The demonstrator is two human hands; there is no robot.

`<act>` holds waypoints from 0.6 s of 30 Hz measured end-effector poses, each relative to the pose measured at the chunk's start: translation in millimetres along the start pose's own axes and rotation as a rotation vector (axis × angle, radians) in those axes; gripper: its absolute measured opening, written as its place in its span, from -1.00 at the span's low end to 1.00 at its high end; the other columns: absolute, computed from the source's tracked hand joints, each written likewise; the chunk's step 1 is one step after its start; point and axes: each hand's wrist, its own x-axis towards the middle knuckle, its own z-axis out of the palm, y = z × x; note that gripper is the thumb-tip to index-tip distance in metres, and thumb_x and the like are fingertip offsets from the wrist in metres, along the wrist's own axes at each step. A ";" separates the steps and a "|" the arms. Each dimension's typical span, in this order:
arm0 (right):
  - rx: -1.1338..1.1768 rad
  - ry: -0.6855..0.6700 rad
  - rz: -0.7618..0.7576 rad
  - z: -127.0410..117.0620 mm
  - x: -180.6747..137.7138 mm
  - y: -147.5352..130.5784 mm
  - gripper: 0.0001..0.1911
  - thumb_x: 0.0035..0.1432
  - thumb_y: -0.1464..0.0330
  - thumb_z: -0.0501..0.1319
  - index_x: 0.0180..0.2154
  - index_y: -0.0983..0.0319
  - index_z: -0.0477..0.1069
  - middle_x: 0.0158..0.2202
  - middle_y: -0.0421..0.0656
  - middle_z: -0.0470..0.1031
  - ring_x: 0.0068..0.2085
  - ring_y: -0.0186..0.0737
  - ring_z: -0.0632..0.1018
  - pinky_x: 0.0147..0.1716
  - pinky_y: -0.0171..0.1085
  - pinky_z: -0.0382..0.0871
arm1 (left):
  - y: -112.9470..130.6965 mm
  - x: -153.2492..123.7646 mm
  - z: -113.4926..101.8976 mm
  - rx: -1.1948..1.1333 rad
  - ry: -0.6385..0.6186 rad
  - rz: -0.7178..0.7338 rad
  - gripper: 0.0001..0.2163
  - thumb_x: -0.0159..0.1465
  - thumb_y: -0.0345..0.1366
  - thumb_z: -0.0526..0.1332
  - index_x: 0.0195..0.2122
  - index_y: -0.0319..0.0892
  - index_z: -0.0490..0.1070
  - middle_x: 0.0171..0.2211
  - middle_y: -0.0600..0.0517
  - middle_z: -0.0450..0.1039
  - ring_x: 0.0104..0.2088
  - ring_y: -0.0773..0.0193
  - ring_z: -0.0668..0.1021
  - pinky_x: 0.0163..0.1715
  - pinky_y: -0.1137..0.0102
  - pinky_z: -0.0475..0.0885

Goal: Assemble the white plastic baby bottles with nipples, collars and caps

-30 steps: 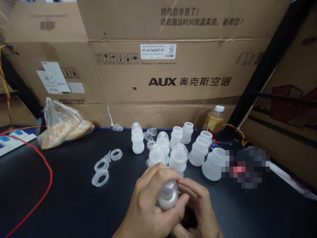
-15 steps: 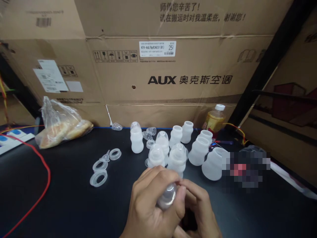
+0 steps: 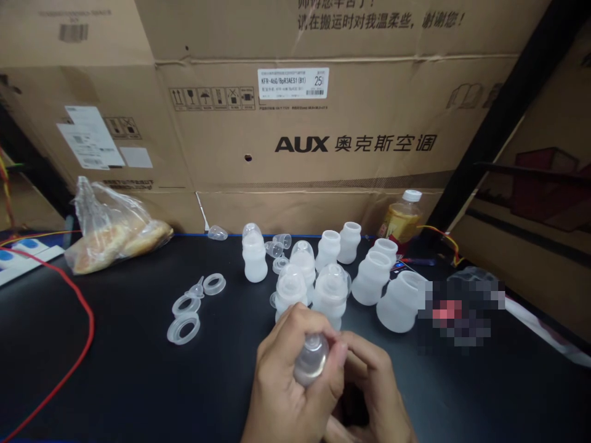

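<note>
My left hand [image 3: 281, 381] wraps around the clear domed cap [image 3: 311, 363] of a small bottle, thumb and fingers pinching it. My right hand [image 3: 373, 387] sits beside and below it, fingers curled around the lower part of the same bottle, whose body is hidden. Just beyond my hands stand several white translucent bottles [image 3: 330, 289], some capped, some open-necked [image 3: 369, 277]. Three loose clear plastic rings [image 3: 183, 328] and a small nipple piece lie to the left on the black table [image 3: 115, 369].
A bag of bread [image 3: 113, 237] lies at the back left. A red cable [image 3: 69, 363] curves over the table's left side. Large cardboard boxes [image 3: 323, 141] wall off the back. A drink bottle [image 3: 401, 218] stands at the back right beside a black post.
My hands have shifted slightly lower in view and the left fingers have turned on the cap. The view has tilted down a little; the items on the table stay put.
</note>
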 end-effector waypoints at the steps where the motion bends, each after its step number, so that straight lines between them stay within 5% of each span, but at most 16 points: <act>1: 0.014 -0.009 -0.001 -0.2 1.5 -0.8 -0.35 0.35 0.32 0.47 0.39 0.05 0.38 -0.02 -0.01 0.76 -0.32 -0.04 0.79 -0.29 -0.16 0.80 | -0.3 -0.4 -0.4 -0.012 -0.009 0.000 -0.86 0.52 -0.36 0.32 -0.08 0.10 0.48 -0.28 0.19 0.46 -0.31 0.32 0.56 -0.32 0.47 0.45; 8: 0.024 -0.067 -0.019 -6.8 16.6 -6.6 -0.42 0.38 0.30 0.43 0.34 0.06 0.35 -0.22 -0.14 0.72 -0.51 -0.16 0.69 -0.33 -0.20 0.76 | 1.0 -2.3 -0.8 0.089 0.005 0.055 -0.72 0.43 -0.50 0.29 -0.03 0.11 0.44 -0.24 0.22 0.48 -0.30 0.36 0.56 -0.25 0.51 0.48; 12: -0.008 -0.087 -0.057 -7.2 21.5 -9.5 -0.46 0.41 0.32 0.32 0.34 0.02 0.28 -0.23 -0.20 0.71 -0.55 -0.24 0.63 -0.44 -0.29 0.65 | 1.6 -3.5 -10.5 0.132 -0.023 0.073 -0.63 0.39 -0.49 0.36 0.09 0.15 0.48 -0.14 0.20 0.58 -0.19 0.32 0.65 -0.02 0.48 0.58; 18: -0.003 -0.145 -0.035 -6.2 21.5 -10.3 -0.49 0.51 0.23 0.29 0.36 -0.04 0.21 -0.47 -0.41 0.49 -0.64 -0.25 0.51 -0.66 -0.33 0.33 | 6.7 6.1 -51.3 0.274 -0.287 0.122 -0.47 0.51 -0.08 0.42 0.46 0.30 0.39 0.13 0.10 0.74 0.10 0.15 0.78 0.19 0.40 0.66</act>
